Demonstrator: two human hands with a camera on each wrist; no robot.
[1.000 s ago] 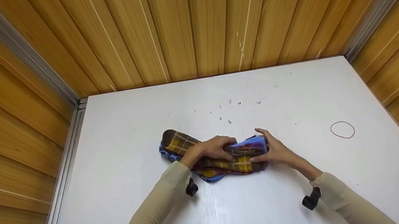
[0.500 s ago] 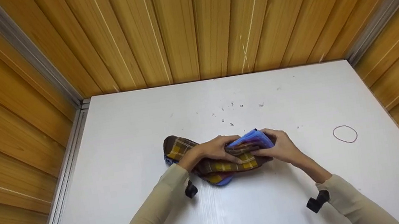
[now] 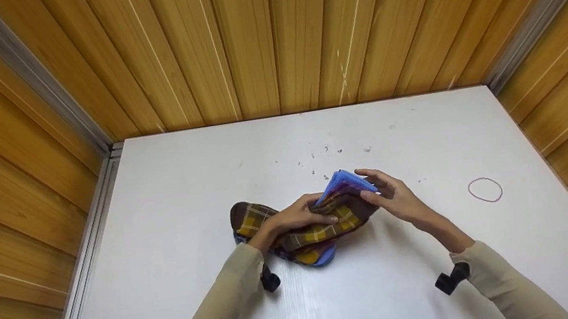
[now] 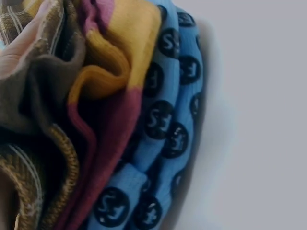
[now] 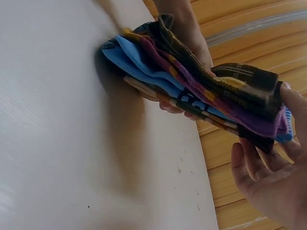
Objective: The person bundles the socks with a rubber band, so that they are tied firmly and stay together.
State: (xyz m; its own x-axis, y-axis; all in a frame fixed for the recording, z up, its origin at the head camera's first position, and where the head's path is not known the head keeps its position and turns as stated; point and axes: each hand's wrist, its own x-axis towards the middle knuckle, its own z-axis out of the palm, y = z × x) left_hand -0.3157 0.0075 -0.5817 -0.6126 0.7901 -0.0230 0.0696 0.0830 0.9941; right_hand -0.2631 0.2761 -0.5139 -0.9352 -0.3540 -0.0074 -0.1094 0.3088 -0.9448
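A layered bundle of socks is held over the white table, its cuff end raised and bent upward. On top is a brown and yellow plaid sock (image 3: 346, 216); beneath come a purple, red and yellow sock (image 4: 115, 143), blue socks with black round prints (image 4: 160, 117), and a dark patterned one (image 5: 192, 109) at the bottom. My left hand (image 3: 298, 215) grips the bundle around its middle, thumb on the plaid layer. At the blue cuffs (image 3: 349, 183) my right hand (image 3: 399, 198) pinches the end, thumb on one side and fingers behind. The left wrist view shows mostly folds.
A thin dark red loop (image 3: 485, 189) lies on the white table (image 3: 423, 296), right of the hands. Small dark marks (image 3: 326, 161) dot the surface behind the socks. Wood-patterned walls (image 3: 244, 41) stand at the back and sides.
The cuff end of the bundle has been lifted and turned away from me, showing more blue. My right hand has moved up with it. The left hand keeps its grip, shifting slightly.
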